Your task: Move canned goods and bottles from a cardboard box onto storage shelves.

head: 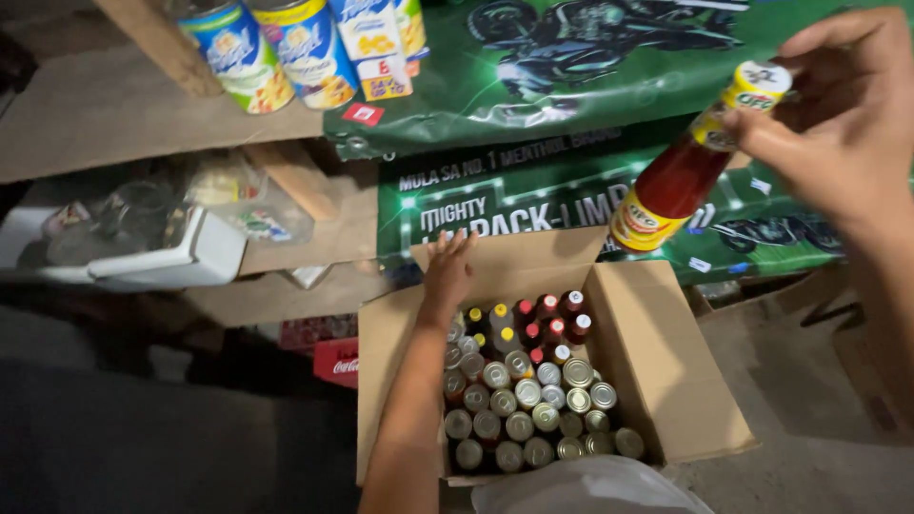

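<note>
My right hand (pixel 843 114) is raised at the upper right and grips a red sauce bottle (pixel 678 181) by its yellow-capped neck; the bottle hangs tilted above the box. My left hand (pixel 447 269) rests with fingers spread on the far left flap of an open cardboard box (pixel 657 362). Inside the box stand several metal cans (pixel 533 419) in rows, with several small red and dark bottles (pixel 547 319) behind them at the far end.
A green poster with a motorcycle (pixel 571 86) hangs behind the box. Several blue and yellow cans (pixel 286 48) sit on a shelf at the upper left. A white plastic container (pixel 162 257) lies lower left. A red crate (pixel 335 362) sits beside the box.
</note>
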